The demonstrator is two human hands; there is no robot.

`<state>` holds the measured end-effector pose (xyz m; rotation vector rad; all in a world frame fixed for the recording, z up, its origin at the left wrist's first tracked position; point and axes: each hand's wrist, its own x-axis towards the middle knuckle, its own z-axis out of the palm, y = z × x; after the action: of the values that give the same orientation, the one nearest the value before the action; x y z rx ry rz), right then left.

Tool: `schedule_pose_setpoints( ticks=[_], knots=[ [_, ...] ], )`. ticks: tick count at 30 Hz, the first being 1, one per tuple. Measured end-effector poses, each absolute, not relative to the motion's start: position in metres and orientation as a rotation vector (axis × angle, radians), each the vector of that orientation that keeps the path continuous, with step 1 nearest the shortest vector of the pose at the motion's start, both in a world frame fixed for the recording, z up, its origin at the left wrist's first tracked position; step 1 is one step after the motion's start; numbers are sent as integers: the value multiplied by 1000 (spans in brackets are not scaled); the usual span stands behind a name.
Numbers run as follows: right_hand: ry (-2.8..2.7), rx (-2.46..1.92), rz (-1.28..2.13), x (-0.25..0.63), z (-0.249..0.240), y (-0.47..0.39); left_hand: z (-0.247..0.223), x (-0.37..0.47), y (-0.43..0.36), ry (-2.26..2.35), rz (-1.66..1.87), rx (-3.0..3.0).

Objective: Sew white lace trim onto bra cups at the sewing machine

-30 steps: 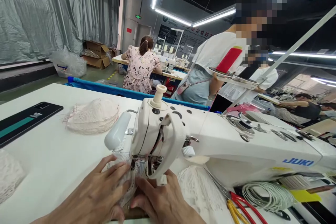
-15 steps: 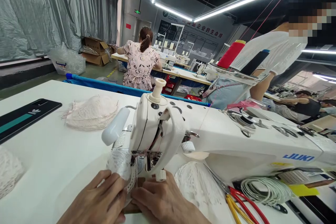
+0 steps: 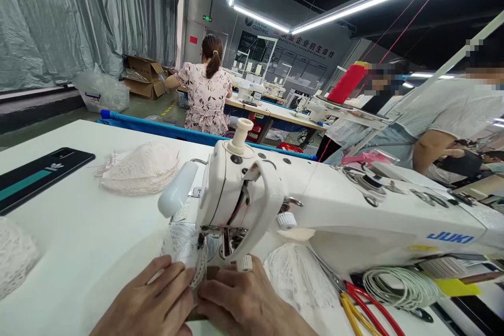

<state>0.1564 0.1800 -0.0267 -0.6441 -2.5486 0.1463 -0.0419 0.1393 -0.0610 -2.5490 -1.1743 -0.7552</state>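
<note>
A white sewing machine [image 3: 334,205] stretches across the view, its needle area just beyond my hands. My left hand [image 3: 151,296] has its fingers bent and pressed down on white lace fabric [image 3: 181,241] left of the presser foot. Close beside it, my right hand [image 3: 244,294] is closed below the machine head, with its fingertips partly hidden; what it holds cannot be made out. A narrow lace strip [image 3: 200,262] runs between the hands toward the needle. More white lace [image 3: 295,273] lies to the right of my right hand.
Lace cups [image 3: 139,168] and a black phone [image 3: 43,173] lie on the left of the white table [image 3: 79,236]. Red-and-yellow-handled scissors [image 3: 366,304] and coiled cord [image 3: 397,286] are at the right. A person in a floral top [image 3: 208,89] sits ahead; others are at right.
The hands have barely moved and keep their places at the fabric. The seated person ahead has shifted slightly left. At right, the standing person has moved rightward, and another person now shows behind the thread spools.
</note>
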Motion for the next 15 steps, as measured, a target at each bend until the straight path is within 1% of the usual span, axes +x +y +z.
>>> schedule_pose_setpoints(
  ticks=[7,15],
  knots=[
    [-2640,-680,216,160,-13,177,-54,-45,138,-1254,-629,-2616],
    [-2668,-678,265,161,-13,178,-63,-45,143,-1148,-772,-2609]
  ],
)
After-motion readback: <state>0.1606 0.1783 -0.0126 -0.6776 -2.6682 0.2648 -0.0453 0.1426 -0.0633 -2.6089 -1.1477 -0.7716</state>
